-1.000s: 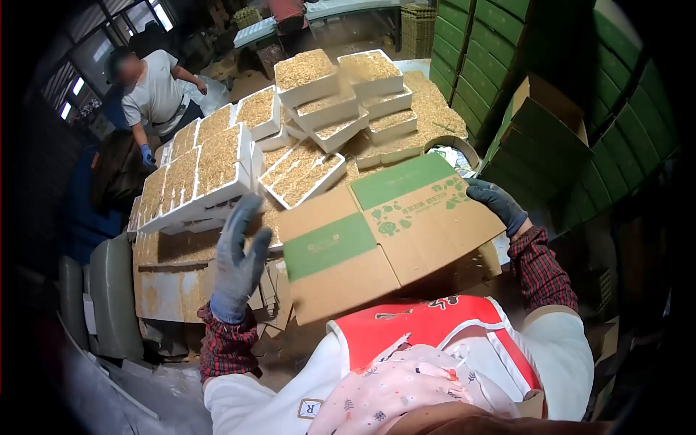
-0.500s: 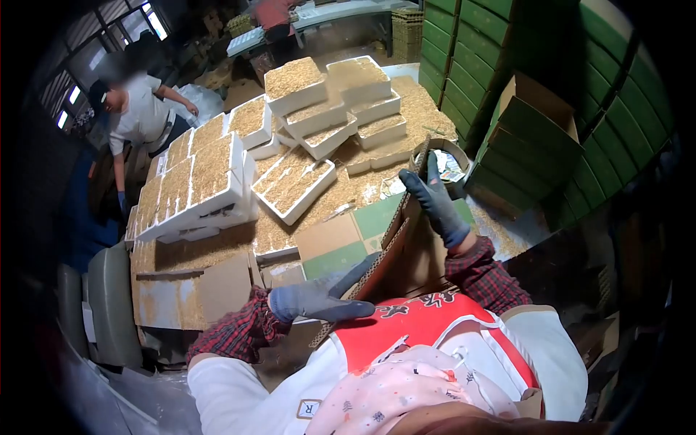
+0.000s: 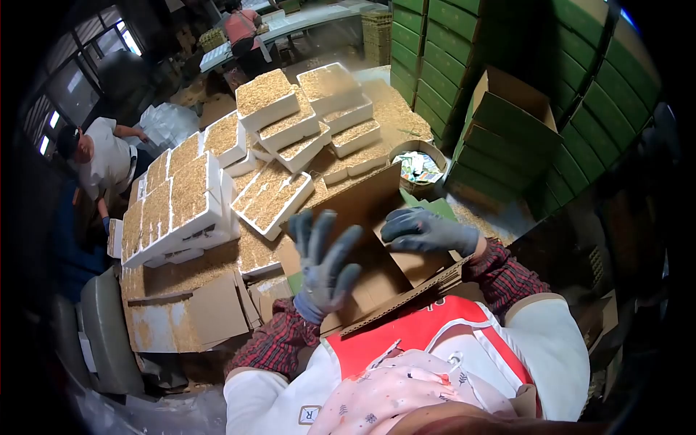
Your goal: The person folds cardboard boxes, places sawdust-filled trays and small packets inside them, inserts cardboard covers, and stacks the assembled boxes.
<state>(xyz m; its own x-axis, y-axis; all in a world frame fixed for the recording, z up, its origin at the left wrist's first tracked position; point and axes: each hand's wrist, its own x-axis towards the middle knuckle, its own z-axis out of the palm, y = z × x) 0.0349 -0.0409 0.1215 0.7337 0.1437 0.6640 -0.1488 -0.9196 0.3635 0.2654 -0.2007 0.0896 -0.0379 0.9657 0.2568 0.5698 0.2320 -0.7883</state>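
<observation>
Cardboard box [image 3: 373, 290] sits open close against my front, below my two hands, its underside hidden and parts of its walls covered by them. My left hand [image 3: 324, 272] is spread wide; my right hand [image 3: 429, 232] has its fingers held narrow over the box, and I cannot tell whether it grips. Ahead of my left hand rise two stacks of white trays [image 3: 267, 114], the lowest too hidden to count. Beyond my right are one round basket [image 3: 413, 188] and one open green carton [image 3: 507, 148].
</observation>
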